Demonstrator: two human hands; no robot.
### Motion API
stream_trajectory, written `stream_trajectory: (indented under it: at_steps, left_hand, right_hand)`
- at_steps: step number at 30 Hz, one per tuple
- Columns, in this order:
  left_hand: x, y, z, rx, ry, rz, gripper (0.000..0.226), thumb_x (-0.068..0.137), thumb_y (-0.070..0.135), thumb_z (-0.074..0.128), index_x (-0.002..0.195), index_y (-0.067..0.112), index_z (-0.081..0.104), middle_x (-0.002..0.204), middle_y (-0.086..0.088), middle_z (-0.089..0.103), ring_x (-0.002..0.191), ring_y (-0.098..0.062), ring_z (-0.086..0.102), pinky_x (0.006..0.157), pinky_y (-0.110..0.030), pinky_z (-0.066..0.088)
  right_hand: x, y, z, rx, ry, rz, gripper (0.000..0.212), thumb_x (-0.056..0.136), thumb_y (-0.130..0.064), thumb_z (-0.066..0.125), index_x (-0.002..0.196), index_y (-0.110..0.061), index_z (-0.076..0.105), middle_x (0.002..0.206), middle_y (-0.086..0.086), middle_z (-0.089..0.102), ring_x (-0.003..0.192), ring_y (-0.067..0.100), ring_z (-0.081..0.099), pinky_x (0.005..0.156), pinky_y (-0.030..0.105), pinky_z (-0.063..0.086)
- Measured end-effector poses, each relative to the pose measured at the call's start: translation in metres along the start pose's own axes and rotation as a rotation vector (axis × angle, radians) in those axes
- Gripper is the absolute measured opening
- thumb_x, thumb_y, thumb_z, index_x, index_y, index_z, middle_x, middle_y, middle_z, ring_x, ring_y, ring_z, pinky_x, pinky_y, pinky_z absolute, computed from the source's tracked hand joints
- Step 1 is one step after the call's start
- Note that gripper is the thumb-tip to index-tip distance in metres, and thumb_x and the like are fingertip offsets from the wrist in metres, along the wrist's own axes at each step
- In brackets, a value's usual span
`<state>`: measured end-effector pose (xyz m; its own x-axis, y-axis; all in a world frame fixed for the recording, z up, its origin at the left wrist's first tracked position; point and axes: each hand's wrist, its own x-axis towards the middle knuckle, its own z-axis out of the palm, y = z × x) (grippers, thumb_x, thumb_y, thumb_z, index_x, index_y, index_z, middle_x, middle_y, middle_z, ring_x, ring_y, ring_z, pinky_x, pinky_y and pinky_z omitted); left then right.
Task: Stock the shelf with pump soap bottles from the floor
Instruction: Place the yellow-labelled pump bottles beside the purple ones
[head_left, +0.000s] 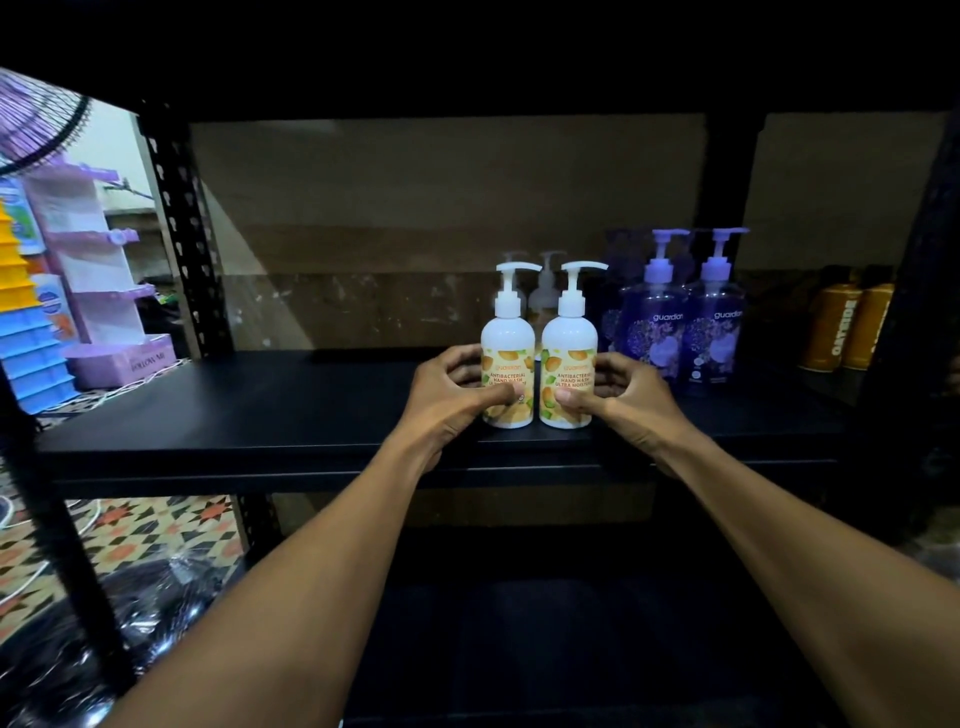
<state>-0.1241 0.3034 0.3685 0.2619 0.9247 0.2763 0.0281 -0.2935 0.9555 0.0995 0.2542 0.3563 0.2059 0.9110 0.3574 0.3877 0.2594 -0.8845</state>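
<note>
1. Gripping left white bottle (508, 345) with left hand (449, 392), fingers curled round; "guardian ANTIBACTERIAL HAND WASH".
2. Same label on right white bottle (569, 345), right hand (626, 392) wrapped round.
3. Patterned tile floor (156, 525) lower left; both upright on black shelf (260, 415); purple "guardian" bottles (652, 332) right.

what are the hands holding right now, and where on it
The left hand grips the left white bottle and the right hand the right white bottle, each round the lower body, thumb on the label.
</note>
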Motion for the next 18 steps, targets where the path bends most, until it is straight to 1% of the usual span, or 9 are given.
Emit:
stream_trajectory:
  at_steps: [3,5,7,8,10,12,13,15,18]
  left_hand:
    - [-0.001,0.001,0.000,0.006,-0.003,0.012,0.076,0.070,0.013,0.094,0.138,0.017,0.060,0.127,-0.001,0.071,0.111,-0.010,0.069,0.077,-0.018,0.055]
    - [-0.001,0.002,0.000,0.007,-0.003,0.021,0.076,0.070,0.014,0.095,0.138,0.018,0.061,0.127,0.001,0.069,0.111,-0.008,0.067,0.075,-0.015,0.054]
    - [-0.002,0.002,0.000,0.009,-0.003,0.019,0.074,0.070,0.013,0.094,0.136,0.019,0.061,0.125,0.002,0.069,0.108,-0.006,0.067,0.071,-0.014,0.054]
    - [-0.002,0.002,0.000,0.012,-0.005,0.015,0.073,0.071,0.013,0.094,0.136,0.019,0.061,0.125,0.001,0.070,0.108,-0.007,0.068,0.071,-0.015,0.055]
    - [-0.002,0.001,0.000,0.017,-0.012,0.002,0.073,0.072,0.011,0.093,0.137,0.016,0.061,0.125,-0.001,0.071,0.107,-0.009,0.070,0.071,-0.015,0.057]
    - [-0.001,0.001,-0.001,0.030,-0.022,-0.006,0.070,0.074,0.010,0.093,0.136,0.015,0.061,0.120,0.001,0.072,0.102,-0.006,0.071,0.066,-0.011,0.056]
    - [0.000,0.001,-0.001,0.035,-0.027,-0.009,0.068,0.074,0.010,0.092,0.134,0.015,0.062,0.116,0.003,0.072,0.099,-0.004,0.070,0.064,-0.009,0.054]
    - [0.000,0.002,-0.001,0.036,-0.034,-0.016,0.063,0.075,0.009,0.092,0.131,0.016,0.063,0.111,0.006,0.071,0.092,0.000,0.070,0.063,-0.008,0.053]
    - [0.003,-0.001,0.000,0.033,-0.024,-0.003,0.058,0.074,0.008,0.092,0.124,0.018,0.066,0.109,0.004,0.073,0.082,0.004,0.073,0.063,-0.010,0.055]
  right_hand:
    - [-0.002,-0.001,0.001,-0.007,0.000,-0.001,0.068,0.067,-0.035,0.090,0.126,-0.020,0.061,0.111,-0.010,0.068,0.102,0.005,0.067,0.086,0.023,0.055]
    - [-0.003,-0.002,0.001,-0.007,0.020,-0.011,0.077,0.066,-0.037,0.090,0.133,-0.020,0.056,0.117,-0.008,0.066,0.106,0.007,0.065,0.087,0.024,0.054]
    - [-0.004,-0.003,0.002,0.008,0.056,-0.017,0.082,0.069,-0.034,0.091,0.139,-0.021,0.050,0.121,-0.006,0.063,0.107,0.008,0.064,0.088,0.026,0.053]
    - [-0.004,-0.003,0.002,0.009,0.067,-0.017,0.082,0.069,-0.033,0.091,0.139,-0.020,0.051,0.121,-0.005,0.063,0.106,0.008,0.064,0.087,0.026,0.053]
    - [-0.004,-0.002,0.003,-0.023,0.062,-0.007,0.075,0.070,-0.033,0.091,0.135,-0.018,0.056,0.120,-0.003,0.067,0.102,0.004,0.066,0.080,0.020,0.053]
    - [-0.001,-0.003,0.005,-0.065,0.059,0.009,0.071,0.071,-0.033,0.091,0.132,-0.017,0.059,0.118,-0.004,0.069,0.098,0.002,0.066,0.074,0.015,0.051]
    - [0.002,-0.003,0.007,-0.085,0.060,0.019,0.072,0.071,-0.032,0.091,0.133,-0.017,0.058,0.119,-0.004,0.069,0.098,0.003,0.066,0.073,0.014,0.051]
    - [0.009,-0.004,0.010,-0.115,0.071,0.055,0.072,0.074,-0.029,0.090,0.136,-0.016,0.056,0.122,0.000,0.069,0.100,0.008,0.067,0.076,0.017,0.052]
    - [0.028,-0.002,0.016,-0.140,0.109,0.101,0.066,0.075,-0.024,0.090,0.131,-0.014,0.057,0.122,0.004,0.070,0.102,0.014,0.069,0.090,0.032,0.058]
